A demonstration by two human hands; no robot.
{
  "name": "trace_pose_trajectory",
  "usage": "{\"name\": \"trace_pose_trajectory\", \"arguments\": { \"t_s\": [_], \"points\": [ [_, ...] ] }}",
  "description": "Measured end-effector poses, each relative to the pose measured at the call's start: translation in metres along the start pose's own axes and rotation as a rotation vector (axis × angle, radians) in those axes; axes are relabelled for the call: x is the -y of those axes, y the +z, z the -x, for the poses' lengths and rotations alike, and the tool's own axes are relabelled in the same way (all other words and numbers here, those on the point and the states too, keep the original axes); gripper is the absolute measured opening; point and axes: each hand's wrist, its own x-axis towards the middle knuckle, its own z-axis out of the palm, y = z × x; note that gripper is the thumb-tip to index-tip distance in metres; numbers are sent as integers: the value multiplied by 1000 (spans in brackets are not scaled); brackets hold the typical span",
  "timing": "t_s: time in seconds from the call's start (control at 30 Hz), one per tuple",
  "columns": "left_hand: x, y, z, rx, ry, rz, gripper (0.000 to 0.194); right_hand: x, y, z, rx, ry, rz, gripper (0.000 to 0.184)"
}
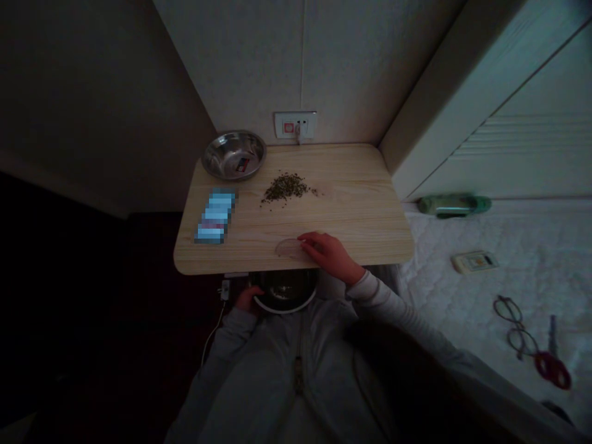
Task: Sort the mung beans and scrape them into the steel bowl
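Observation:
My right hand rests on the near edge of a small wooden table, fingers curled on a thin translucent curved piece. Below the table edge my left hand grips the rim of a round white bowl with dark contents, held over my lap. A loose pile of small dark green bits lies in the middle of the table, apart from both hands.
A steel bowl stands at the table's back left. A blurred flat packet lies left. A wall socket is behind. On the bed to the right lie a green object, a remote, glasses and red scissors.

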Motion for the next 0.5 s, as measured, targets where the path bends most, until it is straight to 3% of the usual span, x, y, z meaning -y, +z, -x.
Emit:
{"name": "trace_pose_trajectory", "arguments": {
  "t_s": [0.33, 0.5],
  "points": [
    [-1, 6, 6, -89, -13, -48, 23, 5, 0, 2, 24, 3, 47, 24],
    [0, 5, 6, -58, -19, -28, 20, 6, 3, 4, 32, -15, 34, 25]
  ]
}}
